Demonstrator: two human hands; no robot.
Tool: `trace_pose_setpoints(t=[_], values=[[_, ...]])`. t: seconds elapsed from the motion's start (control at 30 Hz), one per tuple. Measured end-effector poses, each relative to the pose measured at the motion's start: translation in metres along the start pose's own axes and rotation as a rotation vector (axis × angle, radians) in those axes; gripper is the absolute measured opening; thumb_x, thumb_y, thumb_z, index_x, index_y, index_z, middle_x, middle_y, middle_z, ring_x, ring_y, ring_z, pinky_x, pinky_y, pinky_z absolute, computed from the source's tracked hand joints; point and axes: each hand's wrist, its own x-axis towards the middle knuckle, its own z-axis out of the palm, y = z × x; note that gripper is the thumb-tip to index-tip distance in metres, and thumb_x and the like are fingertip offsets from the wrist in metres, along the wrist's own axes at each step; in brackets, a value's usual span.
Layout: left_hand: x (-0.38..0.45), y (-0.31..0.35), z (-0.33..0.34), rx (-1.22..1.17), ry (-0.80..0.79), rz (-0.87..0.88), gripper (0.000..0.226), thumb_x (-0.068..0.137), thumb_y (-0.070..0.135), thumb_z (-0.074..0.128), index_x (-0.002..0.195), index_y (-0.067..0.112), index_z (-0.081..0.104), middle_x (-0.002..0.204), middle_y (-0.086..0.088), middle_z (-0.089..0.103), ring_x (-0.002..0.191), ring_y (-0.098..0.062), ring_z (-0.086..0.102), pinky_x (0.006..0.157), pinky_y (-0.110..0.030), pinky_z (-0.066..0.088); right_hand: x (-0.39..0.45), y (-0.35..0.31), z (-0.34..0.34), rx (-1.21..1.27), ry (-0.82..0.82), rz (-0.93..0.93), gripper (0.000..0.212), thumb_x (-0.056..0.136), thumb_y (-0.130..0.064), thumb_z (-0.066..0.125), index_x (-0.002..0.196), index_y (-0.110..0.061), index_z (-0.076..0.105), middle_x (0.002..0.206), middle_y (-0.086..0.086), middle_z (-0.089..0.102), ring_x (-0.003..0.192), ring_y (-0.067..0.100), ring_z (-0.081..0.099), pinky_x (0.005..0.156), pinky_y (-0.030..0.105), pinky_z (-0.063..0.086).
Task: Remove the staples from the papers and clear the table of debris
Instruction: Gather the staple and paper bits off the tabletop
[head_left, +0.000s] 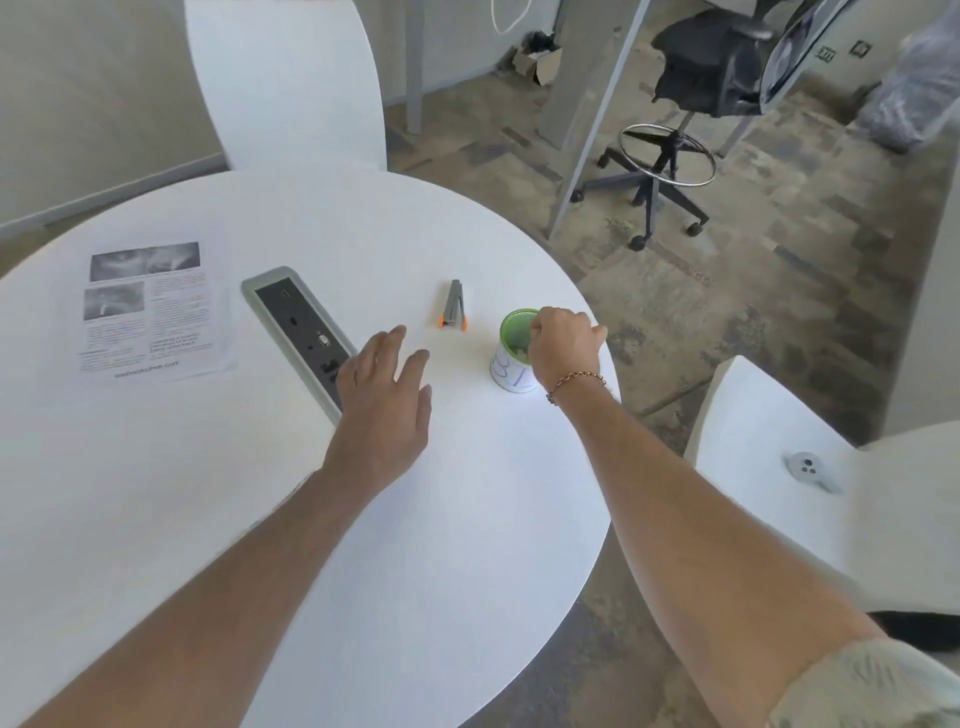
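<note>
On the round white table (156, 493) lies a printed sheaf of papers (148, 312) at the far left. A grey staple remover (453, 306) with orange grips rests near the middle. To its right stands a white cup (511, 358) with a green rim and bits of debris inside. My right hand (563, 343) hangs over the cup's right rim with its fingers curled downward; the fingertips are hidden inside the cup. My left hand (387, 395) is spread flat, fingers straight, just left of the cup and below the staple remover, holding nothing.
A grey power and socket panel (301, 332) is set into the table beside my left hand. White chairs stand at the back (291, 78) and at the right (831, 493), the right one carrying a small grey device (808, 470). A black office chair (696, 104) stands on the floor beyond.
</note>
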Motion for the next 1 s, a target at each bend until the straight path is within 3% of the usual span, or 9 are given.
trace_pose_setpoints(t=[0.1,0.27,0.37,0.53,0.63,0.8,1.0], values=[[-0.001,-0.005,-0.004,0.011,-0.004,-0.022,0.044,0.089,0.013,0.045,0.131,0.009,0.058,0.151,-0.017,0.043,0.139,-0.038,0.040,0.105,-0.056,0.038,0.000,0.001,0.000,-0.014,0.015,0.019,0.022,0.079,0.002,0.043,0.079,-0.017,0.053,0.077,0.006,0.057,0.078,0.029,0.044,0.083,0.039,0.034],[-0.007,-0.017,-0.010,0.004,0.014,-0.051,0.053,0.075,0.000,0.052,0.127,0.008,0.061,0.148,-0.019,0.046,0.136,-0.039,0.042,0.103,-0.056,0.041,-0.001,-0.003,0.003,0.004,0.104,0.004,0.017,0.088,-0.003,0.045,0.089,-0.009,0.061,0.082,0.009,0.061,0.084,0.030,0.051,0.079,0.039,0.034],[-0.014,-0.028,-0.011,-0.011,0.008,-0.097,0.055,0.072,-0.006,0.060,0.125,0.008,0.062,0.146,-0.018,0.048,0.136,-0.038,0.043,0.100,-0.057,0.043,-0.010,-0.008,0.005,0.054,0.136,-0.029,0.017,0.081,0.003,0.048,0.084,-0.009,0.059,0.079,0.006,0.054,0.080,0.028,0.040,0.074,0.037,0.025],[-0.034,-0.047,-0.017,0.038,-0.016,-0.135,0.042,0.085,0.001,0.058,0.125,0.011,0.059,0.149,-0.015,0.044,0.141,-0.033,0.037,0.106,-0.057,0.037,-0.037,-0.033,0.027,0.205,0.274,-0.089,0.014,0.080,0.004,0.057,0.076,-0.008,0.063,0.075,0.010,0.062,0.082,0.035,0.052,0.074,0.039,0.030],[-0.045,-0.063,-0.020,0.060,-0.007,-0.170,0.033,0.094,0.010,0.054,0.126,0.012,0.059,0.150,-0.015,0.044,0.140,-0.033,0.038,0.106,-0.057,0.037,-0.055,-0.054,0.039,0.273,0.321,-0.118,0.014,0.081,0.003,0.061,0.074,-0.008,0.064,0.068,0.009,0.060,0.072,0.033,0.051,0.069,0.039,0.033],[-0.068,-0.096,-0.025,0.070,0.000,-0.243,0.032,0.096,0.011,0.057,0.127,0.011,0.061,0.149,-0.016,0.046,0.139,-0.036,0.040,0.104,-0.058,0.038,-0.092,-0.091,0.053,0.308,0.269,-0.233,0.016,0.078,0.002,0.064,0.071,-0.012,0.063,0.065,0.004,0.057,0.068,0.031,0.050,0.065,0.038,0.036],[-0.100,-0.138,-0.034,0.084,0.004,-0.316,0.033,0.092,0.008,0.062,0.125,0.011,0.063,0.148,-0.017,0.048,0.137,-0.039,0.042,0.099,-0.058,0.041,-0.140,-0.131,0.074,0.328,0.074,-0.346,0.023,0.074,0.007,0.062,0.069,-0.015,0.064,0.067,-0.001,0.057,0.071,0.027,0.046,0.066,0.033,0.028]])
